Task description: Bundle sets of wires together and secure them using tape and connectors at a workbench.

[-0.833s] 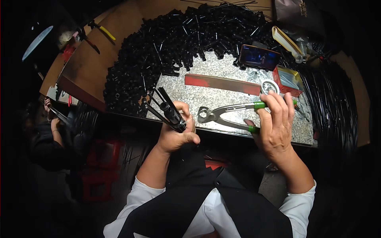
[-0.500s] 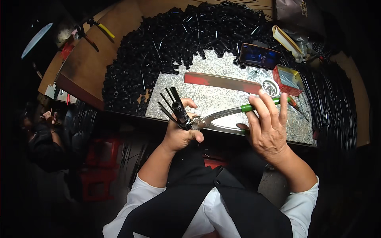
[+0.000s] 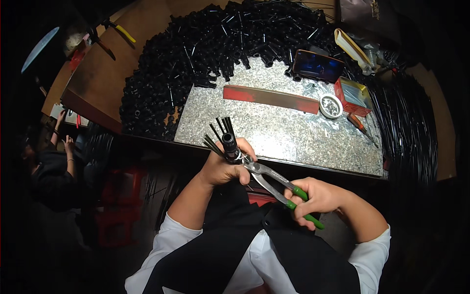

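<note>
My left hand (image 3: 226, 166) grips a bundle of thin black rods with a black sleeve (image 3: 226, 139) around it, held upright just in front of the table's near edge. My right hand (image 3: 317, 198) is closed on the green handles of a pair of metal pincers (image 3: 274, 183). The pincers' jaws reach up and left to a small metal ring at the base of the bundle, right beside my left thumb. Both hands are over my lap, below the speckled metal sheet (image 3: 293, 134).
A large heap of black tube pieces (image 3: 205, 54) rings the sheet at the back and left. On the sheet lie a red flat bar (image 3: 270, 99), a small round dish (image 3: 331, 105), a red box (image 3: 353, 95) and a phone (image 3: 318, 66). Another person (image 3: 49, 166) sits at far left.
My right hand picked the pincers up off the sheet and brought them down toward me. The jaws now meet the bundle in my left hand, which lowered slightly.
</note>
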A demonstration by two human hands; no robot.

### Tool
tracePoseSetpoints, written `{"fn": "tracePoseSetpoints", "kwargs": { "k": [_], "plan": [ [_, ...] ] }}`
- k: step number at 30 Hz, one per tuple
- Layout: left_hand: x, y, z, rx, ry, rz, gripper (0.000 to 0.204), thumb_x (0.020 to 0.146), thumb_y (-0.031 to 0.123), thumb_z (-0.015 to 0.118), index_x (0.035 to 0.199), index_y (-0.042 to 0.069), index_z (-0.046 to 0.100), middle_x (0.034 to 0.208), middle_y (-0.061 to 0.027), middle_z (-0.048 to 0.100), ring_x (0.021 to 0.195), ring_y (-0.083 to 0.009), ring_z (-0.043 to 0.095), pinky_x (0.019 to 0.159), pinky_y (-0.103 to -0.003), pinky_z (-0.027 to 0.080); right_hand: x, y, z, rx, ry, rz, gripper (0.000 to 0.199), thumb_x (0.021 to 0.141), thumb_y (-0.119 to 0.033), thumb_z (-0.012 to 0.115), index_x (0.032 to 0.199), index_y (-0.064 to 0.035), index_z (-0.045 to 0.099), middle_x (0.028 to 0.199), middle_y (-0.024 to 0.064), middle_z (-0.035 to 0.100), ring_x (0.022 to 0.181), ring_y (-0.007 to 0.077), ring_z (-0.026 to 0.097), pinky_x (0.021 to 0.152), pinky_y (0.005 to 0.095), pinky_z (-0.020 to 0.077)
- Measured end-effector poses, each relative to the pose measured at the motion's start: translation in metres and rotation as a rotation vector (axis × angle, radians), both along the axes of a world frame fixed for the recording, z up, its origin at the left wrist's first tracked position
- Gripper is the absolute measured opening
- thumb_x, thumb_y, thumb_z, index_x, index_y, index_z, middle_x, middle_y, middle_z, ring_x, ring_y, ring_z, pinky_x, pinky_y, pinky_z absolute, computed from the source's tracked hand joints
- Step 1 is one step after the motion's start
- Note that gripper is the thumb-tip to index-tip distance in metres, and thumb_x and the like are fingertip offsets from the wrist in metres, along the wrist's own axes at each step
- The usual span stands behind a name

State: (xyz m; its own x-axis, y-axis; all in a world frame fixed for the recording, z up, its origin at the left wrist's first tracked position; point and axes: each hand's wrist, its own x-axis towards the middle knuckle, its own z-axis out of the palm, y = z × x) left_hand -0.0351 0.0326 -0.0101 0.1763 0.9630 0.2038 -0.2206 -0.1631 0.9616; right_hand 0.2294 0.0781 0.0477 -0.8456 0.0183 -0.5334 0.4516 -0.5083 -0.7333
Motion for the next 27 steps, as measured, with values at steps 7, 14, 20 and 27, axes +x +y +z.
{"fn": "tracePoseSetpoints", "kwargs": {
  "k": [7, 14, 20, 27],
  "plan": [
    [0.005, 0.001, 0.001, 0.005, 0.067, 0.186, 0.041, 0.056, 0.018, 0.090, 0.082, 0.002, 0.062, 0.073, -0.0017, 0.059, 0.069, -0.0099, 0.056, 0.063, -0.025, 0.044, -0.013, -0.023, -0.012, 1.402, 0.172, -0.246, 0.038, 0.085, -0.016, 0.064, 0.112, 0.0024, 0.045, 0.085, 0.0148, 0.056, 0.079, 0.0319, 0.060, 0.071, 0.0395, 0.0472],
    [0.000, -0.001, -0.003, 0.024, 0.063, 0.125, 0.078, 0.045, 0.067, 0.076, 0.082, 0.000, 0.060, 0.076, -0.0027, 0.059, 0.065, -0.0092, 0.054, 0.058, -0.022, 0.041, -0.008, -0.020, 0.000, 0.171, 0.058, -0.170, 0.029, 0.099, -0.027, 0.045, 0.105, 0.0006, 0.052, 0.080, 0.0070, 0.061, 0.063, 0.0112, 0.060, 0.058, 0.0247, 0.0505],
    [0.005, 0.001, 0.000, 0.026, -0.038, 0.180, 0.049, 0.054, 0.031, 0.091, 0.081, 0.002, 0.062, 0.072, 0.0011, 0.057, 0.067, -0.0076, 0.054, 0.060, -0.022, 0.042, -0.016, -0.027, -0.003, 0.729, 0.030, -0.114, 0.036, 0.086, -0.022, 0.067, 0.106, -0.0006, 0.046, 0.070, 0.0103, 0.059, 0.057, 0.0139, 0.060, 0.052, 0.0295, 0.0478],
    [0.000, 0.000, 0.004, 0.015, 0.035, 0.158, 0.049, 0.051, 0.025, 0.091, 0.084, 0.004, 0.061, 0.077, 0.0017, 0.056, 0.073, -0.0084, 0.053, 0.065, -0.023, 0.042, -0.001, -0.014, -0.029, 1.923, 0.155, -0.127, 0.044, 0.077, -0.007, 0.068, 0.115, 0.0028, 0.048, 0.093, 0.0183, 0.058, 0.074, 0.0305, 0.060, 0.064, 0.0365, 0.0496]
  ]
}}
